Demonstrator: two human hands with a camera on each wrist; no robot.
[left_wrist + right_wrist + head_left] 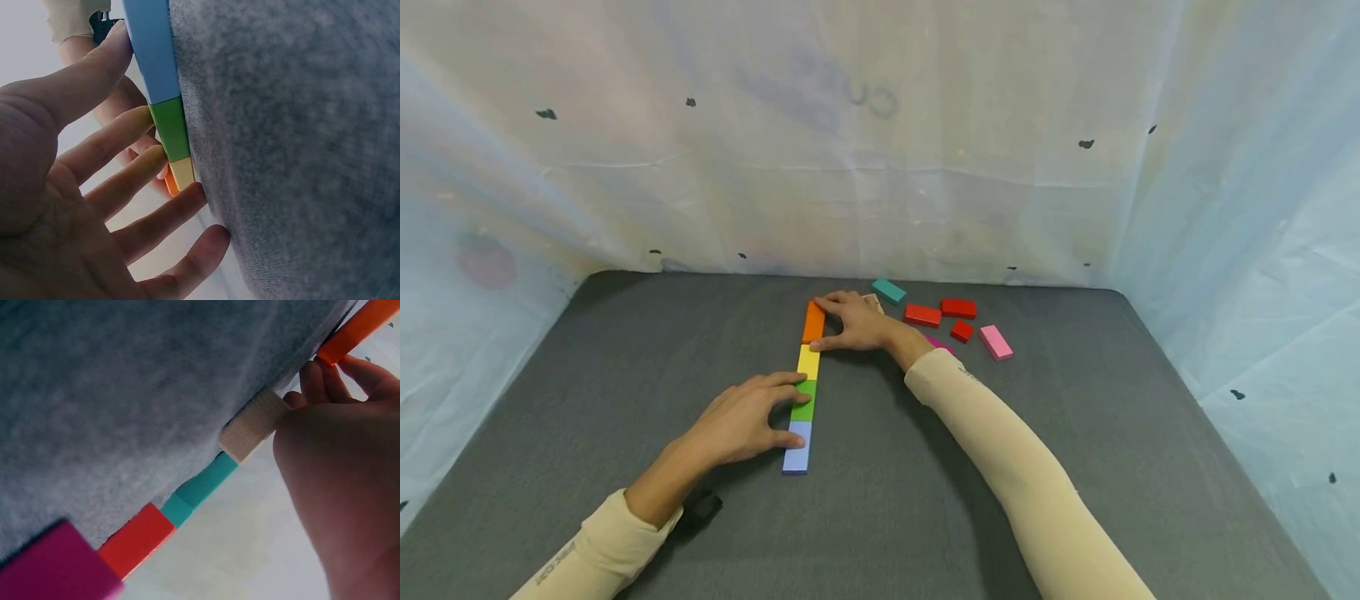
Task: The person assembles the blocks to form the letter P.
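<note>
A straight row of flat blocks runs away from me: light blue (797,454), green (803,408), yellow (808,363) and orange (813,323) at the far end. My left hand (741,423) lies along the row's left side, fingers spread and relaxed; its thumb touches the blue block and fingertips touch the green one. At the far end my right hand (859,323) holds the orange block, fingertips at the far end and thumb near the joint with yellow. The orange block's top stands slightly above the yellow one in the left wrist view.
Right of the row lie a plain wooden block (255,425), a teal block (889,291), several red blocks (922,315), a pink block (996,342) and a magenta block (938,343) partly hidden by my right wrist. Pale sheeting (880,192) rises behind the grey tabletop (880,517).
</note>
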